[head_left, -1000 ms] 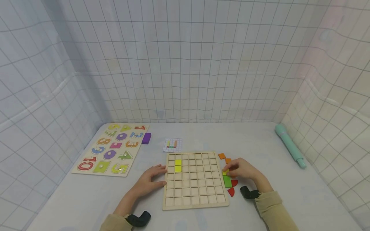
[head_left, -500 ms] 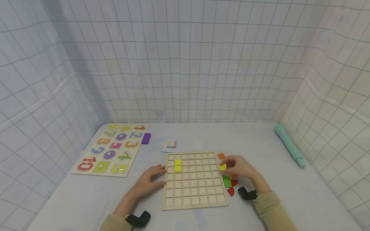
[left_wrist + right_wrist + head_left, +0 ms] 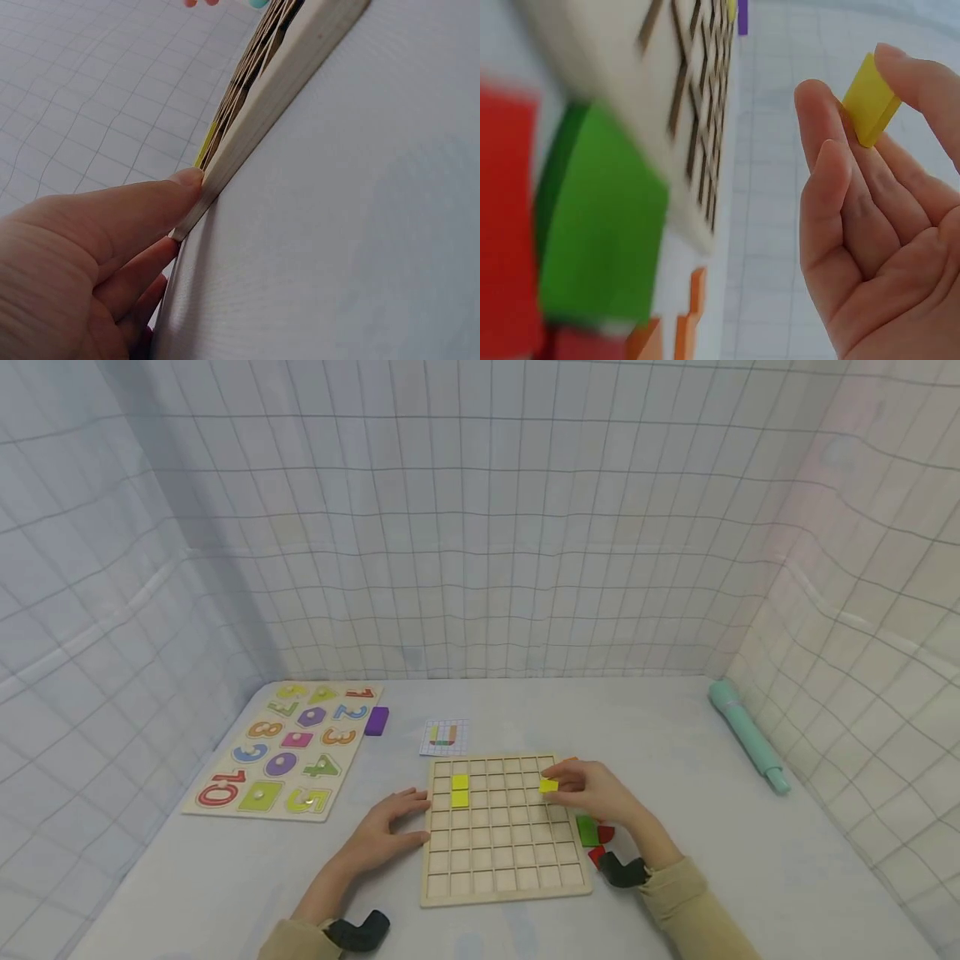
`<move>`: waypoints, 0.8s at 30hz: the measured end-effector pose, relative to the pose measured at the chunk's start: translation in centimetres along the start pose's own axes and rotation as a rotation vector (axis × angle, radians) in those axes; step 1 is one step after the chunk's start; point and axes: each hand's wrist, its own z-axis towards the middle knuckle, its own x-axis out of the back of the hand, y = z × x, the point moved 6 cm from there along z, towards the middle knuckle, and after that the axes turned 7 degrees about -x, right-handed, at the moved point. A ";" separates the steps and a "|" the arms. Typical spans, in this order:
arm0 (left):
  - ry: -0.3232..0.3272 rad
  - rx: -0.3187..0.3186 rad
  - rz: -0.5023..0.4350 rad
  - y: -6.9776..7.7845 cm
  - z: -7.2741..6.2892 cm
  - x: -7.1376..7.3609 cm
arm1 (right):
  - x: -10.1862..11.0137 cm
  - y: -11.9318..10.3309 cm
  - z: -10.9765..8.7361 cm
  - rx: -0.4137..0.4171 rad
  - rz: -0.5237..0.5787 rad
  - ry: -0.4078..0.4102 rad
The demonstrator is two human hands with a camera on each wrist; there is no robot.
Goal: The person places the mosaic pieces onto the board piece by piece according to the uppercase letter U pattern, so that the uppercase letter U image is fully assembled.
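My right hand (image 3: 596, 792) pinches a small yellow square tile (image 3: 548, 786) between thumb and fingers, above the right part of a wooden grid board (image 3: 506, 897). In the right wrist view that tile (image 3: 871, 101) is held clear of the board. Two yellow square tiles (image 3: 460, 790) lie one below the other in the board's upper left cells. At the board's left edge rests my left hand (image 3: 386, 828). Its thumb and fingertips touch the wooden rim (image 3: 247, 135) without curling round it.
Right of the board lie green pieces (image 3: 588, 831), red quarter-round pieces (image 3: 606, 834) and partly hidden orange pieces (image 3: 690, 322). Behind the board is a pattern card (image 3: 444, 737). Further left are a number puzzle (image 3: 330, 752) and a purple block (image 3: 377, 721). A teal roll (image 3: 748, 739) lies far right.
My right hand has lifted the yellow tile from the pieces at the right and carried it leftward over the board. The left hand has stayed at the board's edge.
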 end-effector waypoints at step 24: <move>-0.004 0.023 -0.019 0.5 -0.1 0.0 | -8.9 -5.8 5.4 0.123 -0.136 -0.151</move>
